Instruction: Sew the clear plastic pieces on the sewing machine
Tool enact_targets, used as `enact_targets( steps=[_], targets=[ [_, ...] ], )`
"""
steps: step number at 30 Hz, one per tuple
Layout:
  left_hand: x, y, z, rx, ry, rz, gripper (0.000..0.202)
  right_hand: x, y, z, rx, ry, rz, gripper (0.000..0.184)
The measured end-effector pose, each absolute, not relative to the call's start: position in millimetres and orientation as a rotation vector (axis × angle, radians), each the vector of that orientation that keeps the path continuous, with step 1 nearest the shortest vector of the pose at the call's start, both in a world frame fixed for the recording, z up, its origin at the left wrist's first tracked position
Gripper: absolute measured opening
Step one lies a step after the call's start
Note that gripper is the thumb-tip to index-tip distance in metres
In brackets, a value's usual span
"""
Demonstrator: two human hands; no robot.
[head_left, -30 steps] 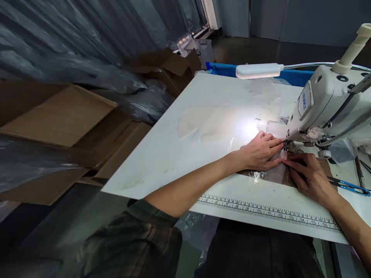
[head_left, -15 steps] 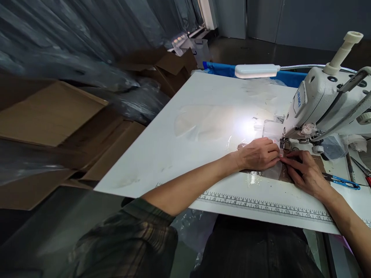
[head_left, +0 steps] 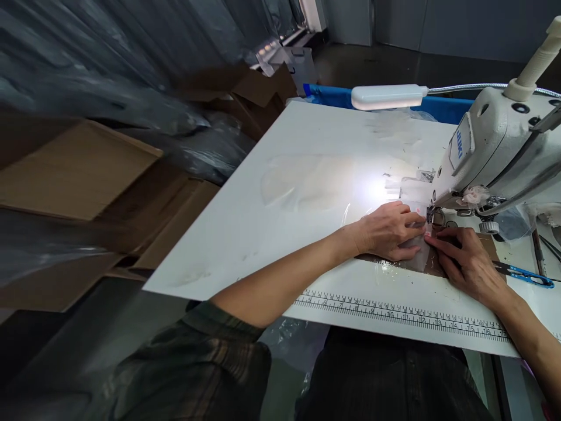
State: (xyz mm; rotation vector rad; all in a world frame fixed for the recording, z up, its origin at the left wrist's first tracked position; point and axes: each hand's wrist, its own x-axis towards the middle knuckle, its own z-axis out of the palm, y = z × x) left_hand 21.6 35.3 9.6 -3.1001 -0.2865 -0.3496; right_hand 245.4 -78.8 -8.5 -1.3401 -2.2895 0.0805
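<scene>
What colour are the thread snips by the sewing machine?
The thread snips have blue handles; head view.

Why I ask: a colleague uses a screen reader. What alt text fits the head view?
Left hand and right hand press a clear plastic piece flat on a table at the needle of a sewing machine. A lamp lights the spot; blue snips lie to the right, a ruler along the near edge.

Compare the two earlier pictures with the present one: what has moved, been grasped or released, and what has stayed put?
Nothing visibly moved; only the camera's view shifts a little. Nothing was taken or let go. The left hand and right hand stay flat on the clear sheet at the sewing machine; snips, lamp and ruler are unchanged.
</scene>
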Motion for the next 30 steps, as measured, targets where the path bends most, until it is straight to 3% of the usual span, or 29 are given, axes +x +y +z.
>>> enact_targets(
  steps=[15, 22, 27, 30],
  targets=[
    [26, 37, -1, -3.011, -0.516, -0.468, 0.041, 242, -74, -20, -1.373, -2.235, -0.095, 0.039],
    [31, 53, -5, -2.858, -0.786, -0.826, 0.035, 244, -75, -21, -1.376, -2.167, 0.030, 0.039],
    [35, 76, 3, -3.017, -0.844, -0.383, 0.035, 251, -74, -10, -1.439, -2.065, 0.291, 0.038],
    [31, 80, 10, -3.007, -0.815, -0.349, 0.034, 254, -72, -4, -1.475, -2.017, 0.394, 0.037]
  ],
)
